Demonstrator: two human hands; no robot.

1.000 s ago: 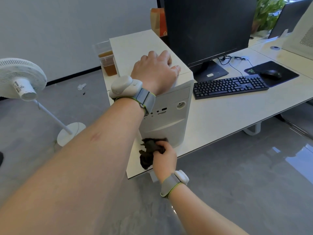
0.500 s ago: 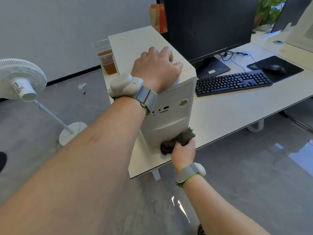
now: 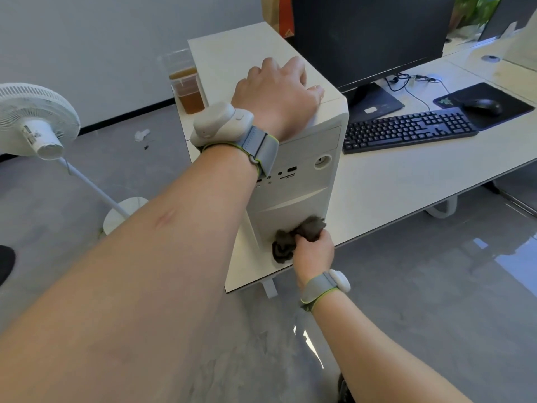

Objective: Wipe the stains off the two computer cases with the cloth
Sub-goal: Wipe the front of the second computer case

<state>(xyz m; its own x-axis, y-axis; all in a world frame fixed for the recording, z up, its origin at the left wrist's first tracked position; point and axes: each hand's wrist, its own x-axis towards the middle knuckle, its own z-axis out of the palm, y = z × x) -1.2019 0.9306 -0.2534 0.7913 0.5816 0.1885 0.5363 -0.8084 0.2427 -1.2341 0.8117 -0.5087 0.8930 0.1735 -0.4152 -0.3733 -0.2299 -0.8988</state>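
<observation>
A white computer case [image 3: 302,196] stands on the left end of the white desk [image 3: 392,187], front panel toward me. My left hand [image 3: 276,94] lies on its top near the front right corner, fingers bent over the far edge. My right hand [image 3: 313,254] grips a bunched dark cloth [image 3: 293,238] and presses it against the bottom of the front panel. At the far right edge, part of another white case [image 3: 523,45] shows.
A black monitor [image 3: 363,36], keyboard [image 3: 406,129] and mouse [image 3: 482,106] on a dark pad sit right of the case. A clear container of brown liquid [image 3: 187,88] stands behind it. A white standing fan [image 3: 35,123] is on the grey floor at left.
My right hand swept the cloth along the bottom of the front panel from its left side to its right side. My left hand stayed on the top.
</observation>
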